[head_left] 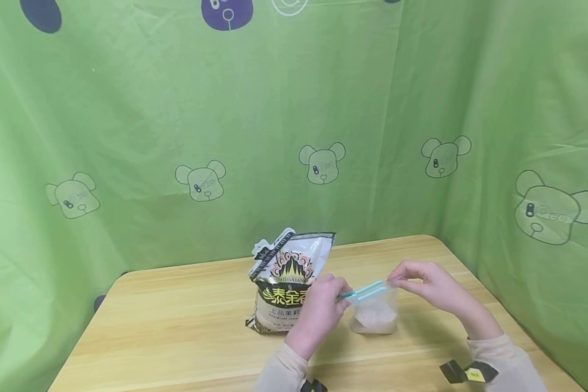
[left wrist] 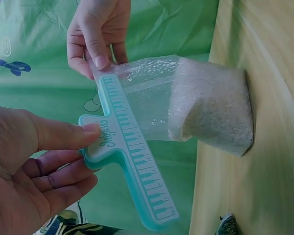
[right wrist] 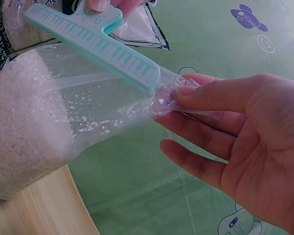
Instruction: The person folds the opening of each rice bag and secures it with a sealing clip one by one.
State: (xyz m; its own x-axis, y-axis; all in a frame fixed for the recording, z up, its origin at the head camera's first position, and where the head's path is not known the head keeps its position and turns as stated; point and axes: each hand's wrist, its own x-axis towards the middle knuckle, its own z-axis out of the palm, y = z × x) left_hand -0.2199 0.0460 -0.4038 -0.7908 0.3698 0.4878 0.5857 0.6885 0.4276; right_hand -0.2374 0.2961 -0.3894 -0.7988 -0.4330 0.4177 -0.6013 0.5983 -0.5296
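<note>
A clear plastic bag (head_left: 375,317) partly filled with white rice stands upright on the table. My left hand (head_left: 325,300) pinches the handle of a turquoise bag clip (left wrist: 137,152) printed with piano keys and a ruler scale. The clip's long bar lies across the upper part of the bag, over the clear film above the rice. With thumb and fingertips, my right hand (right wrist: 250,127) pinches the top corner of the bag, just beyond the clip's end. Loose grains cling to the film (right wrist: 95,110) between the rice and the clip.
Left of the clear bag stands a large printed rice bag (head_left: 286,294), its folded top held by a white and black clip (head_left: 271,253). The wooden table (head_left: 176,326) reaches back to a green curtain (head_left: 255,120) with bear prints, which also hangs along the right side.
</note>
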